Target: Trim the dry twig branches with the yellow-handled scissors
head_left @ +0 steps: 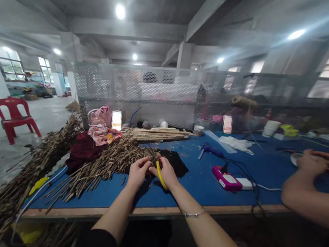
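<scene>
Just left of a pair of yellow-handled scissors [160, 175], the left hand [137, 173] is held low over a blue table [193, 196], its thumb and fingers drawn narrowly together; whether anything is pinched there cannot be told. The scissors are held in the right hand [168, 174], with the blades directed away and to the left. To the right of the scissors, a purple box [225, 179] is placed. Left of them, dry twigs [110, 154] are heaped, and just beyond them a black sheet [177, 164] is laid. Well to their right, a co-worker's hands [312, 160] are held above the table; what is gripped cannot be made out. Beyond the scissors, to the right, a blue glue gun [212, 149] is set down, and straight behind, pale sticks [156, 134] are laid side by side. Farther back, the scissors are faced by a mesh screen [168, 99]. Far off to their left, a red chair [15, 117] is stood on the floor.
</scene>
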The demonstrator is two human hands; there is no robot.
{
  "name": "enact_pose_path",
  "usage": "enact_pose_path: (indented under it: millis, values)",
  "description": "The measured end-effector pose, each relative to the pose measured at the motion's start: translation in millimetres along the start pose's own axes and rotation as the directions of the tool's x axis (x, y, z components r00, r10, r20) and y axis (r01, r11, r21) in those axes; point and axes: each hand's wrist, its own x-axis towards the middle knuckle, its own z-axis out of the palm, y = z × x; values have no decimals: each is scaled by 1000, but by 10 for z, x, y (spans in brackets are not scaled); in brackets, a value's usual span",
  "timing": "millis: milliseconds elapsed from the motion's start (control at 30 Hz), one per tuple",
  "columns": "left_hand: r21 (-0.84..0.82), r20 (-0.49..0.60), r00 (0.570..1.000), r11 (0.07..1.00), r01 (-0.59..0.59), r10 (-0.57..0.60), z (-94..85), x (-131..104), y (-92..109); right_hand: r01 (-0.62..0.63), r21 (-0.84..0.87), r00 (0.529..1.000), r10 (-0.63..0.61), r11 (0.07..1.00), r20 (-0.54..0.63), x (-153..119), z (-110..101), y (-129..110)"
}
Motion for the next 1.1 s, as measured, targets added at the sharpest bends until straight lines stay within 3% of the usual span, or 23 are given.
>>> enact_pose_path:
  millis: [333, 467, 600, 700, 833, 900, 933, 1000, 1033, 1100]
  values:
    - [54, 3, 1000, 998, 20, -20, 55, -31, 52, 6, -48, 1000, -5, 999, 9, 89, 26, -44]
    - [129, 14, 998, 990, -57, 56, 62, 208, 145, 27, -4, 999, -27, 1000, 36, 334, 4, -37]
    - [191, 45, 994, 975, -110, 103, 60, 481, 236, 7, 28, 999, -6, 1000, -43, 502, -23, 37]
    - [216, -7, 994, 971, -103, 107, 10, 527, 192, -35, 54, 992, 42, 998, -119, 501, -63, 133]
    - [258, -135, 982, 961, -96, 135, -131, 419, 161, -128, 78, 973, 140, 989, -185, 479, -217, 229]
    - [412, -139, 957, 894, -180, 256, -197, 331, 212, -189, 79, 966, 200, 979, -164, 479, -348, 249]
    - [511, -83, 946, 828, -230, 314, -221, 279, 242, -223, 75, 965, 231, 972, -123, 470, -421, 252]
    - [610, 196, 947, 725, -320, 253, -245, 158, 285, -297, 67, 955, 295, 953, 34, 418, -563, 246]
    - [613, 361, 916, 696, -373, 174, -244, 95, 289, -337, 61, 935, 326, 940, 137, 374, -622, 235]
    - [575, 599, 800, 680, -455, 29, -220, -12, 265, -404, 59, 872, 365, 913, 325, 270, -696, 190]
